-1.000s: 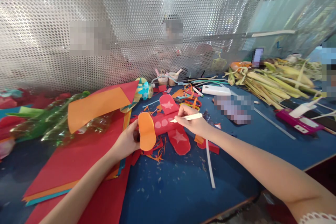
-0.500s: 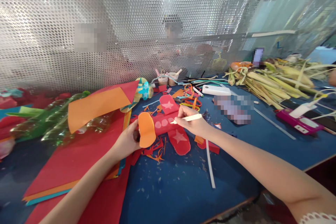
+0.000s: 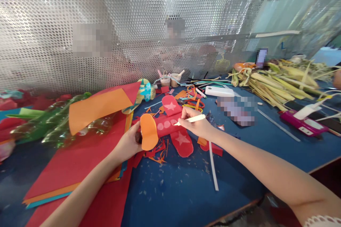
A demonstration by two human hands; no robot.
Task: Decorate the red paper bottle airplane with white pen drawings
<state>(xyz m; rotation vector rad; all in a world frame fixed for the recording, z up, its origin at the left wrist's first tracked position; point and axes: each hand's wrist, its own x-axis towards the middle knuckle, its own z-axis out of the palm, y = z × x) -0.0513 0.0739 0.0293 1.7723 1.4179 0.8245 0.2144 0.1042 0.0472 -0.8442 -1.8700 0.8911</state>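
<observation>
Grip closed round the pale pen (image 3: 197, 117), my right hand (image 3: 201, 127) holds its tip apparently against the red plane (image 3: 164, 132), whose orange-fitted end my left hand (image 3: 129, 144) clasps for steadiness.

The model plane (image 3: 165, 126) has a red body with a row of pale pink dots, red wings each bearing a pale pink star, and a plain orange oval piece at one end. The marker (image 3: 195, 118) is cream. The counter (image 3: 170, 191) is dark blue with pale flecks. The sheet stack (image 3: 80, 163) shows red, orange and light blue; the power bank (image 3: 219, 91) is white, the socket block (image 3: 305, 123) magenta and white, and the husks (image 3: 269, 87) yellow-green.
</observation>
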